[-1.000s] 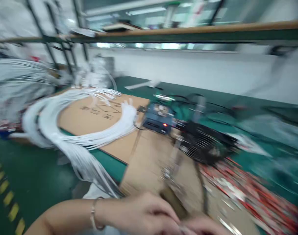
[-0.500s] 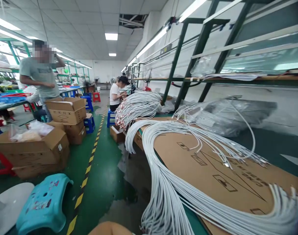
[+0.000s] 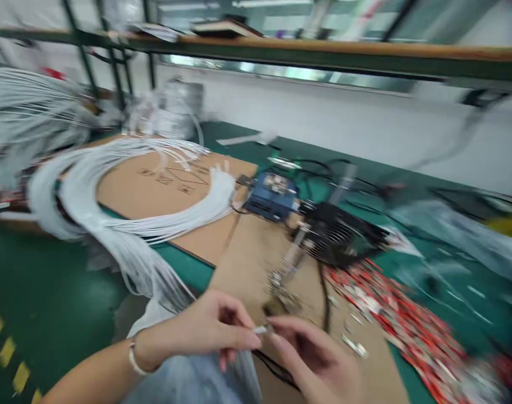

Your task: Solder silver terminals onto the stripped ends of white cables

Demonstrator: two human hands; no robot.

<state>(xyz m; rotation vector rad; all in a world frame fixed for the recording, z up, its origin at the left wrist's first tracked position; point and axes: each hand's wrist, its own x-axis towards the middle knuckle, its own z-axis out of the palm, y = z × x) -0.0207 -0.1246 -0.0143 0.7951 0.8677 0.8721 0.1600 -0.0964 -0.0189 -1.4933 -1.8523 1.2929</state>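
Note:
Low in the view, my left hand [image 3: 209,326] pinches a short white piece that looks like a cable end [image 3: 260,330] between thumb and fingers. My right hand [image 3: 319,359] is closed at its tip, thumb and forefinger meeting just right of the white end. What it pinches is too small and blurred to name. Left of my hands, a thick bundle of white cables [image 3: 129,252] hangs from the table edge toward my lap. More white cables [image 3: 184,221] curve over a printed cardboard sheet [image 3: 155,188].
Beyond my hands stand a blue box-shaped device [image 3: 270,196] and a black device with a vented cover [image 3: 340,233]. Red wires with small parts [image 3: 394,314] lie at right. A shelf [image 3: 323,53] crosses above the table. Another large cable pile [image 3: 32,112] is at far left.
The view has swung right and down from the aisle to the workbench. Both my hands now show, fingers together at a white piece; the people and boxes have left the view.

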